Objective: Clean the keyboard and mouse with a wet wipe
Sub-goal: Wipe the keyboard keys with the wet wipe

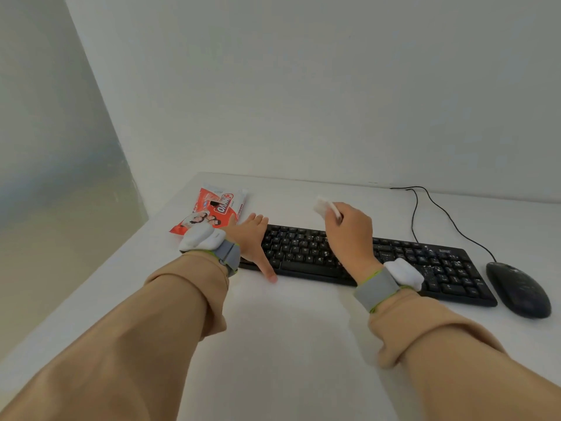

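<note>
A black keyboard [425, 262] lies across the white desk, its right part speckled with white dust. To the right of it sits a black mouse [517, 288]. My left hand [253, 243] rests flat over the keyboard's left end, fingers spread, thumb on the desk in front. My right hand [350, 235] hovers over the middle keys, shut on a folded white wet wipe [323, 206] that sticks out past the fingers toward the back of the desk.
A red and white wet wipe pack [212, 208] lies at the back left, beside my left hand. Two black cables [425, 202] run from the keyboard and mouse to the wall. The desk's left edge [100, 271] drops off near the pack.
</note>
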Motion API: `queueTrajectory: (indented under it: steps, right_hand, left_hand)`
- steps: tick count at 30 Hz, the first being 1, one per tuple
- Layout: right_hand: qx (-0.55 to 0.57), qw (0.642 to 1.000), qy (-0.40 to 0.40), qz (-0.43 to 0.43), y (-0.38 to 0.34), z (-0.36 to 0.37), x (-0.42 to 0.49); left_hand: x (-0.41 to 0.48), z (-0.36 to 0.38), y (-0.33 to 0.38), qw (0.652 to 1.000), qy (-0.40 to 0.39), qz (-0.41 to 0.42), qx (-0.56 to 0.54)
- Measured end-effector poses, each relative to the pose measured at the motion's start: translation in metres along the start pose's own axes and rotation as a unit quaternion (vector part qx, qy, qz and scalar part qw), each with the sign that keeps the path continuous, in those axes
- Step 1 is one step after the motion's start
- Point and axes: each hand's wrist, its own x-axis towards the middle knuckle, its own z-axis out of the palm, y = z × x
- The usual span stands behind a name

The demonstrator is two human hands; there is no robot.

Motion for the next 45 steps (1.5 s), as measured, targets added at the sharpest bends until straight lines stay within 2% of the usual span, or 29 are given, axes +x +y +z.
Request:
queueTrajectory:
  steps: [2, 6, 13, 23, 25, 29, 35, 38, 41, 45]
  right_hand:
    - [-0.034, 0.999, -0.031, 0.005, -0.002, 0.008, 0.004]
    - [-0.152, 0.971, -0.181, -0.023, -0.01, 0.036, -0.007]
    - [-0.22, 0.937, -0.249, -0.107, -0.037, 0.068, -0.017]
    - [-0.173, 0.891, -0.369, -0.199, 0.001, 0.029, -0.028]
    - [-0.175, 0.896, -0.362, -0.187, 0.011, 0.021, -0.029]
    - [-0.188, 0.928, -0.259, -0.19, 0.017, 0.006, -0.032]
    - [-0.212, 0.955, -0.199, -0.054, 0.0, 0.029, -0.019]
    - [-0.205, 0.962, -0.182, -0.022, -0.021, 0.047, -0.023]
    - [-0.223, 0.956, -0.188, -0.031, -0.034, 0.061, -0.033]
    - [-0.23, 0.944, -0.218, -0.091, -0.034, 0.065, -0.041]
  left_hand:
    - [0.001, -0.001, 0.001, 1.0, -0.009, -0.002, -0.011]
    - [0.001, -0.002, 0.003, 0.999, 0.007, 0.009, -0.043]
    - [0.002, 0.003, 0.001, 0.996, 0.035, 0.031, -0.078]
    - [0.007, -0.006, 0.003, 1.0, -0.002, 0.021, -0.015]
    - [0.006, -0.007, 0.003, 1.0, -0.003, 0.023, -0.01]
    - [0.005, -0.006, 0.005, 1.0, -0.001, 0.028, -0.011]
    - [0.007, -0.006, 0.006, 0.999, 0.002, 0.033, -0.013]
    - [0.008, -0.004, 0.006, 0.999, 0.012, 0.034, -0.016]
    - [0.01, -0.001, 0.007, 0.999, 0.012, 0.034, -0.014]
    - [0.013, -0.001, 0.006, 0.999, 0.014, 0.03, -0.003]
